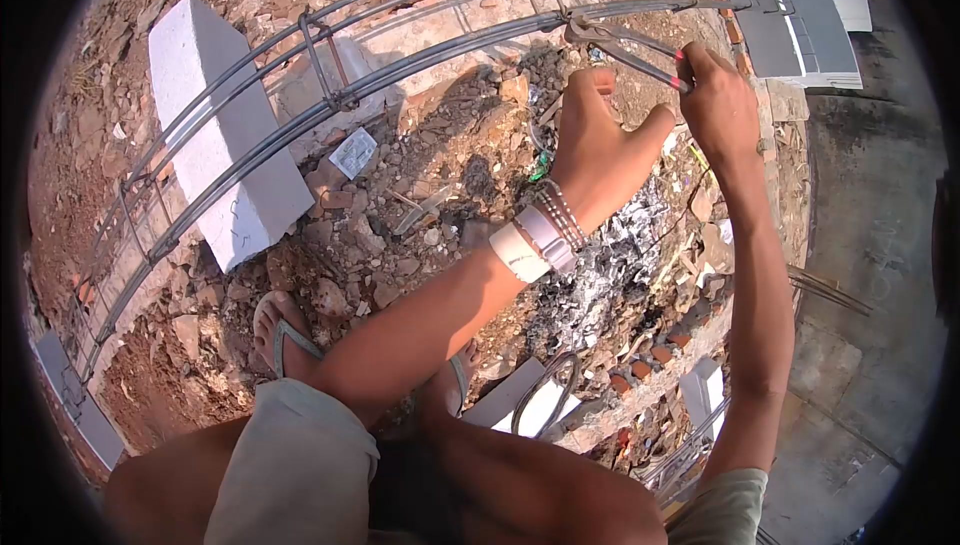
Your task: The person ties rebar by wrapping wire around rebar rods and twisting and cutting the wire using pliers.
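Note:
My right hand (718, 105) is closed around the handles of metal pincers (630, 53). The jaws of the pincers meet the lower bars of a long rebar cage (430, 53), near a crossing tie. My left hand (607, 150) hangs just below and left of the pincers, with thumb and fingers apart and nothing visible between them. A watch and beaded bracelets circle the left wrist.
A white block (225, 135) stands beneath the cage at the left. Rubble (340, 245) and grey ash (590, 285) cover the ground. A coil of wire (545, 390) lies near my sandalled feet, and grey boards (785, 15) are at the upper right.

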A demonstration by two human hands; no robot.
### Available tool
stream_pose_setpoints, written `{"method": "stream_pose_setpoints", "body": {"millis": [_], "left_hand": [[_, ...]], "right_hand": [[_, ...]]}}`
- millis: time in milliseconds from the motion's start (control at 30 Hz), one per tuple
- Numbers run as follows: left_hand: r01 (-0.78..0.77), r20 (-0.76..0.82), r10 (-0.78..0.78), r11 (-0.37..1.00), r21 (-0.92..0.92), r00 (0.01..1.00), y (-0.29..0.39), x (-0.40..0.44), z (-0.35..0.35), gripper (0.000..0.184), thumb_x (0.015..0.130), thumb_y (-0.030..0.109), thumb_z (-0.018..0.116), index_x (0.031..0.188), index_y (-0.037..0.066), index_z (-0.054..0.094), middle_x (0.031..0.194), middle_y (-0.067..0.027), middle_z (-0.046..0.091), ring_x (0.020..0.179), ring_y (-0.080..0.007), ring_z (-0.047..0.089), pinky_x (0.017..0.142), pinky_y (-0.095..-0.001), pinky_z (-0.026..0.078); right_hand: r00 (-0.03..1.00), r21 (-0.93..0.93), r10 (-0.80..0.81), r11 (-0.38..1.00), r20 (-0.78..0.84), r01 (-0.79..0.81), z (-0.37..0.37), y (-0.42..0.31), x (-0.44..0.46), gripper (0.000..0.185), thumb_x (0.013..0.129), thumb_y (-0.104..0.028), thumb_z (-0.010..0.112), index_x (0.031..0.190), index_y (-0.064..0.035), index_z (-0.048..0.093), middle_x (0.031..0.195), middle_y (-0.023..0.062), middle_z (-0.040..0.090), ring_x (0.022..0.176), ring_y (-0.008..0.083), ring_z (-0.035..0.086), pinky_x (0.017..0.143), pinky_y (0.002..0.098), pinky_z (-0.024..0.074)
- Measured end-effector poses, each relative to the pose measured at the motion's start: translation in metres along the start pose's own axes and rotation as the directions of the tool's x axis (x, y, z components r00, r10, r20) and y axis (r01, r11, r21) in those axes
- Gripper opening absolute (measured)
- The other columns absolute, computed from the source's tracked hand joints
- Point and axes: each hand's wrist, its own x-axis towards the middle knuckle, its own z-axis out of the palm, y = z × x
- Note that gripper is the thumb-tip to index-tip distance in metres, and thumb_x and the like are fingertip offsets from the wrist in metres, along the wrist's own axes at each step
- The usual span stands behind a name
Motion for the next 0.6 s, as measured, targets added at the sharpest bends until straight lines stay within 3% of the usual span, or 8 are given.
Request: {"method": "stream_pose_setpoints", "body": {"millis": [33,67,100,167,267,367,400,600], "left_hand": [[-0.367,-0.005,0.398,0.852,0.374,0.917,-0.005,-0.017,-0.025,0.049,0.077,0.027,0.077,0.115,0.005,0.055,0.113,-0.0124,0.055,0.112,-0.0274,0.051,0.088,-0.0403,0.045],[-0.492,0.062,0.571,0.641,0.590,0.818,0.004,-0.012,-0.052,0.053,0.076,0.025,0.078,0.119,0.006,0.053,0.121,-0.0136,0.051,0.116,-0.0308,0.047,0.090,-0.0415,0.044],[-0.549,0.168,0.695,0.370,0.749,0.699,0.017,-0.004,-0.077,0.058,0.074,0.023,0.080,0.122,0.007,0.050,0.128,-0.0147,0.047,0.121,-0.0341,0.042,0.093,-0.0426,0.043],[-0.453,0.260,0.712,0.091,0.887,0.652,0.017,0.030,-0.113,0.045,0.079,0.030,0.077,0.113,0.008,0.057,0.115,-0.0125,0.060,0.104,-0.0318,0.057,0.081,-0.0418,0.050],[-0.321,0.294,0.159,0.184,0.929,0.943,0.023,0.045,-0.126,0.031,0.085,0.037,0.070,0.097,0.009,0.064,0.085,-0.0070,0.069,0.076,-0.0258,0.067,0.061,-0.0398,0.052],[-0.398,0.314,0.396,0.150,0.905,0.863,0.014,0.047,-0.129,0.033,0.086,0.043,0.066,0.083,0.010,0.066,0.062,-0.0032,0.065,0.054,-0.0238,0.065,0.046,-0.0386,0.048],[-0.325,0.259,0.325,0.166,0.931,0.909,0.019,0.044,-0.125,0.028,0.086,0.040,0.067,0.083,0.013,0.067,0.065,-0.0061,0.066,0.059,-0.0254,0.065,0.049,-0.0386,0.049],[-0.293,0.217,0.362,0.172,0.941,0.907,0.009,0.047,-0.123,0.019,0.087,0.033,0.065,0.082,0.014,0.066,0.063,-0.0073,0.064,0.058,-0.0269,0.064,0.049,-0.0399,0.048]], "right_hand": [[1.000,0.006,-0.023,1.000,0.001,0.023,0.003,0.004,0.002,0.005,0.090,-0.008,0.050,0.091,-0.0062,0.056,0.087,0.0168,0.065,0.082,0.0422,0.063,0.070,0.0532,0.0466],[0.999,-0.013,0.000,1.000,0.036,0.000,0.003,0.005,0.004,0.006,0.090,-0.008,0.052,0.094,-0.0072,0.057,0.090,0.0166,0.066,0.083,0.0417,0.063,0.071,0.0523,0.0473],[0.997,-0.032,0.016,0.999,0.081,-0.014,-0.002,0.005,0.009,0.007,0.090,-0.009,0.054,0.096,-0.0083,0.058,0.093,0.0164,0.066,0.084,0.0412,0.064,0.072,0.0515,0.0481],[0.991,-0.050,-0.008,0.999,0.135,0.014,0.000,0.006,0.011,0.010,0.090,-0.010,0.056,0.099,-0.0095,0.059,0.095,0.0161,0.067,0.085,0.0407,0.064,0.073,0.0504,0.0490],[0.990,-0.053,-0.101,0.993,0.096,0.106,0.002,0.019,0.023,0.010,0.091,-0.011,0.056,0.100,-0.0093,0.059,0.094,0.0167,0.068,0.082,0.0412,0.064,0.073,0.0503,0.0497],[0.989,-0.051,-0.087,0.994,0.115,0.094,0.008,0.021,0.030,0.011,0.091,-0.011,0.050,0.100,-0.0096,0.057,0.092,0.0165,0.068,0.086,0.0410,0.064,0.072,0.0516,0.0482],[0.989,-0.046,-0.088,0.995,0.121,0.094,0.012,0.023,0.030,0.012,0.091,-0.011,0.051,0.100,-0.0100,0.057,0.092,0.0163,0.068,0.086,0.0406,0.065,0.072,0.0514,0.0484],[0.980,-0.011,-0.150,0.988,0.128,0.153,0.021,0.029,0.042,0.015,0.089,-0.012,0.052,0.104,-0.0120,0.058,0.091,0.0151,0.069,0.086,0.0392,0.065,0.072,0.0511,0.0488]]}}
